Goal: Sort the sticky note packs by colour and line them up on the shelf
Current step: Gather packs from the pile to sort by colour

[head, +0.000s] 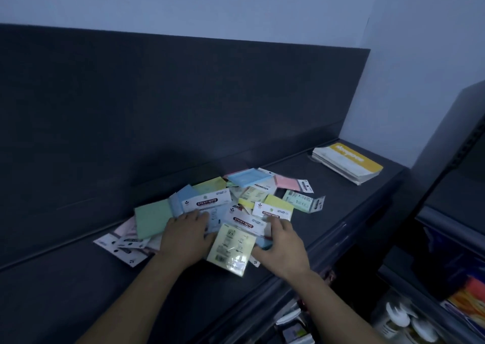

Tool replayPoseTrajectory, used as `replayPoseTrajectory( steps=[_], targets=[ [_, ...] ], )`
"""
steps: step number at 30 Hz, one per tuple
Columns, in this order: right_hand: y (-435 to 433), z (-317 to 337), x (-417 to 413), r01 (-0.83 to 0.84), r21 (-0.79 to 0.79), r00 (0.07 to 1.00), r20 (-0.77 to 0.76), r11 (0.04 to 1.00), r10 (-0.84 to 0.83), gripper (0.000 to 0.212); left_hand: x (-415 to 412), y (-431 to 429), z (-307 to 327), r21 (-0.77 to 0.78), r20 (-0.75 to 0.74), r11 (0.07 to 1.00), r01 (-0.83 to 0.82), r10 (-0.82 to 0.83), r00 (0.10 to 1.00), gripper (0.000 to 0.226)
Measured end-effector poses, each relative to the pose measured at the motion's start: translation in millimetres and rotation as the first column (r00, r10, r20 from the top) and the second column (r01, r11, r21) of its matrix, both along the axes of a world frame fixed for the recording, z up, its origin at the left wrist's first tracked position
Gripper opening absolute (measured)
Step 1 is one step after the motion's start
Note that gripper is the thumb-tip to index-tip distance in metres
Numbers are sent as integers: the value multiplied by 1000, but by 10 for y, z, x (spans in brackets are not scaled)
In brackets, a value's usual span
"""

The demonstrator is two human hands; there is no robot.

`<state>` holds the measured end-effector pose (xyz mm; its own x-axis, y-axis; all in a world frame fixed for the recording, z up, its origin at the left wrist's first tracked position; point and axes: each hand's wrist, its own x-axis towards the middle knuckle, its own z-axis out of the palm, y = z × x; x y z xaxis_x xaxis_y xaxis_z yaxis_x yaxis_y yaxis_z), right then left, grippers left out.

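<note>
A loose pile of sticky note packs lies on the dark shelf (pixel 78 291). It holds a green pack (pixel 152 220), a blue pack (pixel 252 177), a pink pack (pixel 287 182), a yellow pack (pixel 278 203), a mint pack (pixel 299 200) and a pale yellow pack (pixel 228 249) at the front. My left hand (pixel 183 238) rests flat on a light blue pack (pixel 217 213) with a white "STICKY NOTE" header. My right hand (pixel 282 249) lies over the pile's right side. Its fingertips touch the yellow pack's header and its thumb sits beside the pale yellow pack.
A stack of booklets with a yellow cover (pixel 349 162) sits at the shelf's far right end. A dark back panel (pixel 183 94) rises behind the shelf. Lower shelves at the right hold bottles (pixel 399 320) and coloured packets (pixel 469 301).
</note>
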<state>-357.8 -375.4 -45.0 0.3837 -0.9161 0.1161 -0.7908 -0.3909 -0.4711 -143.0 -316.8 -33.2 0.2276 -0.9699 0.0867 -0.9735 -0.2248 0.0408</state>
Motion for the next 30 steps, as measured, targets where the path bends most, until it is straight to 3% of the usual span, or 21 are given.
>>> replayPoseTrajectory(
  steps=[4,7,11,15,21,25,28,30],
  targets=[
    [5,0,-19,11,-159,991,137,987,11,49,-51,26,104,-137,-76,986,-95,86,993,28],
    [-39,21,6,-21,-232,984,170,972,61,33,-24,67,139,-197,-138,962,-191,166,976,26],
    [-73,36,76,-9,-193,971,233,981,55,18,-74,162,235,-327,-346,897,-297,179,921,17],
    [-46,86,158,90,-125,958,284,988,-51,19,-160,294,375,-415,-539,814,-406,140,831,8],
    [15,261,397,101,-262,979,198,960,-49,29,-177,502,484,-367,-795,720,-589,86,600,19],
    [31,377,565,-24,-301,998,-63,953,5,28,-120,697,510,-300,-897,689,-659,32,442,20],
    [110,451,698,-65,-313,989,-149,948,19,28,-54,875,513,-292,-921,652,-700,7,390,20],
    [215,476,816,-94,-327,993,-97,940,65,26,-4,1012,514,-284,-928,633,-720,8,373,18]
  ],
)
